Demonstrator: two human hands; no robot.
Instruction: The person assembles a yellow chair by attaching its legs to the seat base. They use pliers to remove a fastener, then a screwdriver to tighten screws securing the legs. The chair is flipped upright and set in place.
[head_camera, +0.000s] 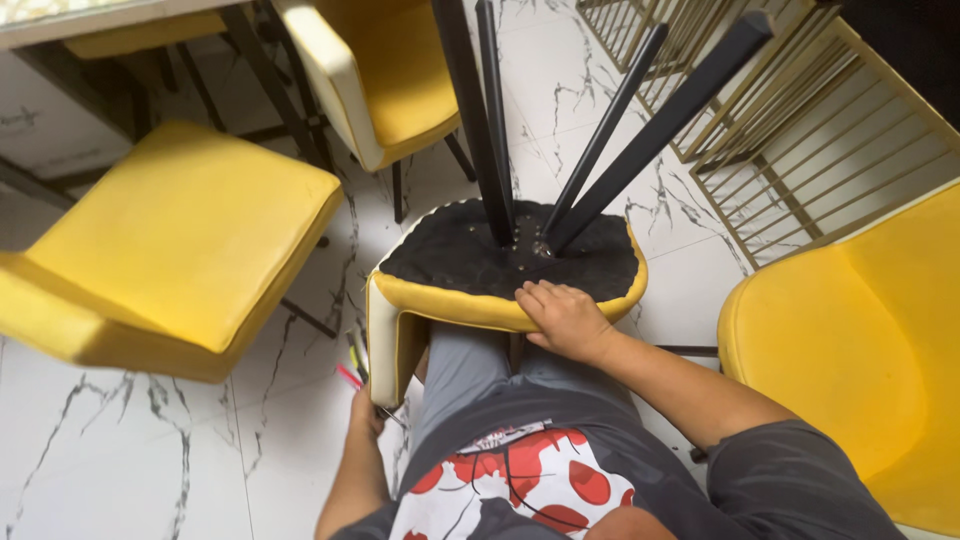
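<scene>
A yellow chair (440, 300) lies upside down across my knees, its black fabric underside (470, 255) facing up and its black legs (600, 130) pointing away from me. My right hand (562, 318) rests flat on the near yellow edge of the seat, fingers spread on the black underside. My left hand (366, 410) hangs low beside my left leg, near the floor, closed around slim tools (354, 362) with pink and yellow-green handles. The lower part of that hand is partly hidden by my arm.
Another yellow chair (170, 240) stands at the left, a third (390, 70) behind the upturned one, a fourth (860, 340) at the right. A gold wire frame (800, 130) lies at the upper right. The floor (120, 450) is white marble tile.
</scene>
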